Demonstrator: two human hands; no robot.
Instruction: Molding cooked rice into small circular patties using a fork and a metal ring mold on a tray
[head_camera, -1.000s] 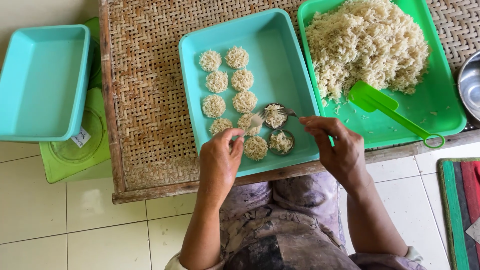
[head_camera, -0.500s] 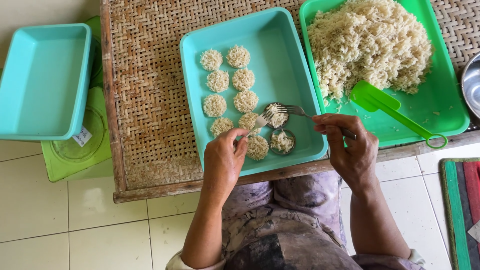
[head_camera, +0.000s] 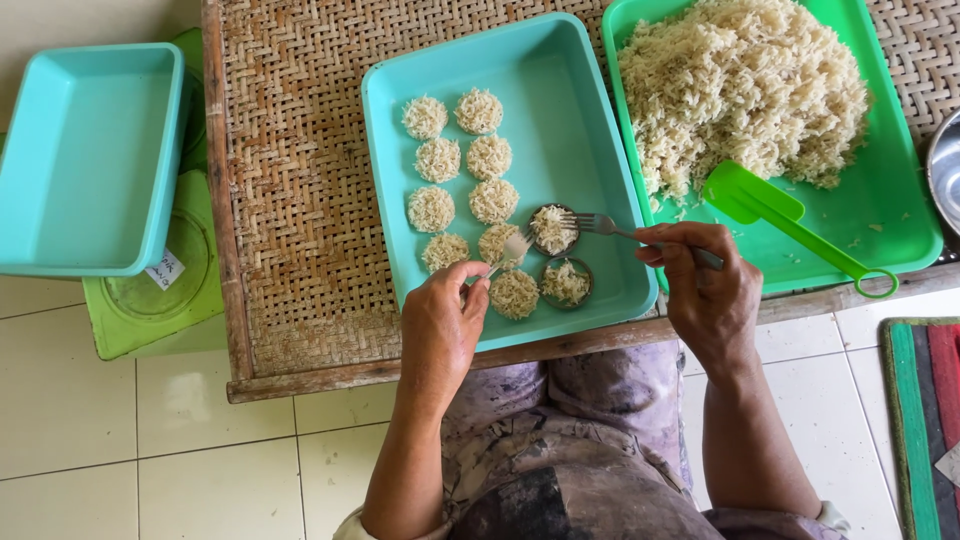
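The right hand (head_camera: 705, 300) is gripping a fork (head_camera: 600, 224), whose tines are now pressing into the upper ring mould (head_camera: 553, 230), having advanced from the tray edge. The left hand (head_camera: 445, 325) is pinching a spoon (head_camera: 510, 250) beside it in the teal tray (head_camera: 590, 120); filling is proceeding, with the lower mould (head_camera: 566, 283) part-filled.

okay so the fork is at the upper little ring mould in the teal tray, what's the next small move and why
Probably press the fork down into the upper ring mould. The right hand holds its tines at the mould's edge, and the noodles inside look loose beside the nine packed discs in the teal tray. The left hand holds a spoon beside it.
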